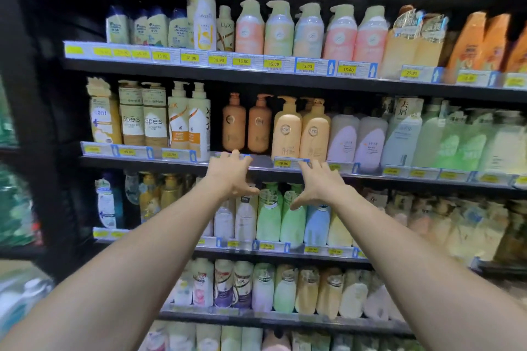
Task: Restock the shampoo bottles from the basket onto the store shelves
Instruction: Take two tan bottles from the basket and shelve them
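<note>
I am holding my left hand (231, 175) and right hand (319, 184) wide open, with nothing in them, by the shelf edge (262, 164). Two orange bottles (233, 122) are sitting far back, so maybe I am reaching to pull them forward. No basket is showing.

This is a shop, in its hair-care aisle. Tiered dark metal shelves (256, 77) carry tight rows of plastic pump bottles (286, 131) in orange, pink, green and white (several of each kind side by side). Yellow price labels (306, 66) line every shelf edge.
</note>
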Demonstrator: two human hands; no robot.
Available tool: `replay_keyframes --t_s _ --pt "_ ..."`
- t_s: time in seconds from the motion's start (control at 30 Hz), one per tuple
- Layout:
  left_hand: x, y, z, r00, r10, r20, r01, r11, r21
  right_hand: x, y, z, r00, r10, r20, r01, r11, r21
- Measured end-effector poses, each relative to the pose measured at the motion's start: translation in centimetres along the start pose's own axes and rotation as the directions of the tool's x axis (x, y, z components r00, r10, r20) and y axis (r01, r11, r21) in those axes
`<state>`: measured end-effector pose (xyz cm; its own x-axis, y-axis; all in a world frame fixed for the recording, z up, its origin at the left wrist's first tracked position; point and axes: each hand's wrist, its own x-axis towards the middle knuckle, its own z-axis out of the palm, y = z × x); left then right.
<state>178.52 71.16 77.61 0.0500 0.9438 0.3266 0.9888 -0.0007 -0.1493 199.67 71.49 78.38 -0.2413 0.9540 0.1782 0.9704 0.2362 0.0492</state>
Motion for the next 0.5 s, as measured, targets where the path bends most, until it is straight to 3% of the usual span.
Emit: replay_keyframes --t_s 0.27,0.5 --pt "-9.1 0.6 2.4 0.994 -0.032 0.103 0.03 0.999 0.022 -6.1 -2.6 5.4 0.994 -0.062 0.085 0.059 0.998 0.032" --pt "-16.3 0.5 10.0 0.966 -0.021 0.257 0.023 1.0 -0.004 -10.7 -5.8 14.0 0.974 -0.087 0.207 0.069 0.993 0.097"
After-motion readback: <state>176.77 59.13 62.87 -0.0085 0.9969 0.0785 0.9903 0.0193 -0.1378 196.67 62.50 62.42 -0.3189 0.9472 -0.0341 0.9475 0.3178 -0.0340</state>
